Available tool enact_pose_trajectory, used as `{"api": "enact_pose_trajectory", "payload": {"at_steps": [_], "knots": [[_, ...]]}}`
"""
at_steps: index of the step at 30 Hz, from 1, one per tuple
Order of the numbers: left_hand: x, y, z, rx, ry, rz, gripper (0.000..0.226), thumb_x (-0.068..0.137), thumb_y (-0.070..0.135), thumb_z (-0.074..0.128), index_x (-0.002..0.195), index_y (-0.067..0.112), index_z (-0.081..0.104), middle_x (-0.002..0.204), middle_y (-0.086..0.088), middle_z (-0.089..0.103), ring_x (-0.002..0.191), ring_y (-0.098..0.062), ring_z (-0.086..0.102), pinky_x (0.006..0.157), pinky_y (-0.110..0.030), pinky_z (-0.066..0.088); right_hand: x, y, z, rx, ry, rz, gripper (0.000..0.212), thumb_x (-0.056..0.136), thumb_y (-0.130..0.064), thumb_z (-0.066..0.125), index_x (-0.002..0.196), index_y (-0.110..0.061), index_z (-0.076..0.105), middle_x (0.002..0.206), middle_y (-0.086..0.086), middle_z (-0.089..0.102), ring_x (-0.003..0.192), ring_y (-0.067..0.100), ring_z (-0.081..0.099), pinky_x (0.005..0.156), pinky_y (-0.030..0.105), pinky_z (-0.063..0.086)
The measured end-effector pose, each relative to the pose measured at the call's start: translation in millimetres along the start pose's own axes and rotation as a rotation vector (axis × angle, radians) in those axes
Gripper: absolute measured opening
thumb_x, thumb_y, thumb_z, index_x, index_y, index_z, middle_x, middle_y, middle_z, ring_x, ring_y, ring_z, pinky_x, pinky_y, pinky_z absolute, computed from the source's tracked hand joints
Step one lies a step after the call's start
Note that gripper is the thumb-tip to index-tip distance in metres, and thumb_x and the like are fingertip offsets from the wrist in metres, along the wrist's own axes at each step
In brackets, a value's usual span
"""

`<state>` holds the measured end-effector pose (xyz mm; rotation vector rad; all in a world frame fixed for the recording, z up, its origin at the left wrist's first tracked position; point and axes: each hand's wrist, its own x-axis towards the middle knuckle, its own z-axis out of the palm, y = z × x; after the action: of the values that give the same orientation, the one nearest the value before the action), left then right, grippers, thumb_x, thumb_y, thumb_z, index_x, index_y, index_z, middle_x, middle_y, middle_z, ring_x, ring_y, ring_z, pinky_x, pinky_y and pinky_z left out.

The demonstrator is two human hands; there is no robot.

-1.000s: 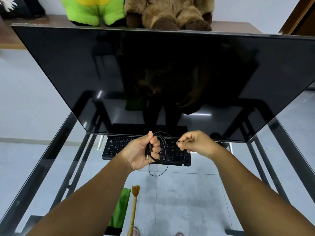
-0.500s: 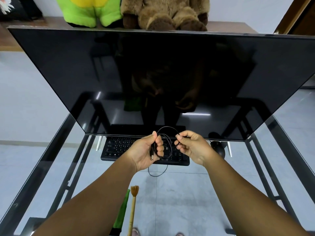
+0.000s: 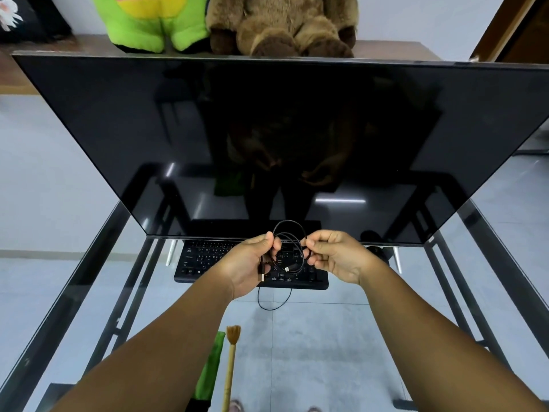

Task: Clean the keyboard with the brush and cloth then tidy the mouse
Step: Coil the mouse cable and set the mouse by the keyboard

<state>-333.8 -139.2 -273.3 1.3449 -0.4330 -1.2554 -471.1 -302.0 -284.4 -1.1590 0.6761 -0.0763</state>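
Note:
A thin black cable (image 3: 292, 233) is coiled in loops above the black keyboard (image 3: 202, 260). My left hand (image 3: 246, 264) grips the coil, with the USB plug sticking out under its fingers. My right hand (image 3: 334, 255) pinches the loops from the right side. One loop hangs down below the keyboard's front edge. The black mouse (image 3: 375, 251) lies on the glass to the right of the keyboard, partly hidden behind my right hand. Near me a wooden brush (image 3: 231, 359) lies beside a folded green cloth (image 3: 211, 368).
A large dark monitor (image 3: 282, 138) stands just behind the keyboard on the glass table (image 3: 312, 337) with its black metal frame. Behind the monitor, a green plush toy (image 3: 148, 22) and a brown one (image 3: 285, 25) sit on a wooden shelf.
My right hand has moved left, closer to my left hand, bringing more cable into the coil. The loops above my hands have grown larger.

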Motion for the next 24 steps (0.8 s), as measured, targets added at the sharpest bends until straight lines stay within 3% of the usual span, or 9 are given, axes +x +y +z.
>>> {"api": "enact_pose_trajectory", "payload": {"at_steps": [3,10,14,18,24], "knots": [[1,0,4,-0.065,-0.015,0.002,0.035,0.103,0.031,0.035,0.078,0.017,0.054,0.078,0.003,0.046,0.069,-0.01,0.048,0.06,-0.025,0.046,1,1,3,-0.003,-0.02,0.014,0.008,0.091,-0.006,0.062,0.086,-0.009,0.068,0.078,0.008,0.069,0.061,0.012,0.064,0.056,0.019,0.053],[6,-1,6,-0.097,0.104,0.027,0.031,0.104,0.025,0.035,0.082,0.016,0.055,0.078,0.001,0.044,0.067,-0.012,0.045,0.055,-0.025,0.047,-3,2,7,-0.126,0.004,-0.046,0.009,0.088,0.0,0.066,0.093,-0.007,0.066,0.075,0.01,0.069,0.062,0.016,0.066,0.056,0.021,0.052],[11,-5,7,-0.121,0.177,0.027,0.032,0.103,0.026,0.038,0.082,0.016,0.06,0.078,0.001,0.046,0.07,-0.014,0.044,0.065,-0.03,0.042,-6,0,7,-0.133,0.026,-0.065,0.007,0.089,0.0,0.064,0.091,-0.006,0.066,0.077,0.015,0.07,0.061,0.017,0.065,0.055,0.022,0.051],[16,-8,10,-0.166,0.214,0.012,0.032,0.102,0.027,0.041,0.083,0.016,0.064,0.078,0.001,0.048,0.075,-0.016,0.043,0.075,-0.035,0.041,-10,1,7,-0.162,0.034,-0.103,0.008,0.085,-0.014,0.072,0.085,-0.008,0.068,0.076,0.013,0.071,0.06,0.016,0.064,0.056,0.023,0.05],[17,-8,19,-0.159,0.221,-0.001,0.034,0.102,0.029,0.041,0.09,0.018,0.07,0.083,0.0,0.047,0.081,-0.017,0.043,0.076,-0.034,0.04,-13,4,6,-0.18,0.118,-0.115,0.015,0.08,-0.003,0.075,0.088,-0.007,0.064,0.075,0.014,0.073,0.056,0.017,0.062,0.052,0.022,0.048]]}}
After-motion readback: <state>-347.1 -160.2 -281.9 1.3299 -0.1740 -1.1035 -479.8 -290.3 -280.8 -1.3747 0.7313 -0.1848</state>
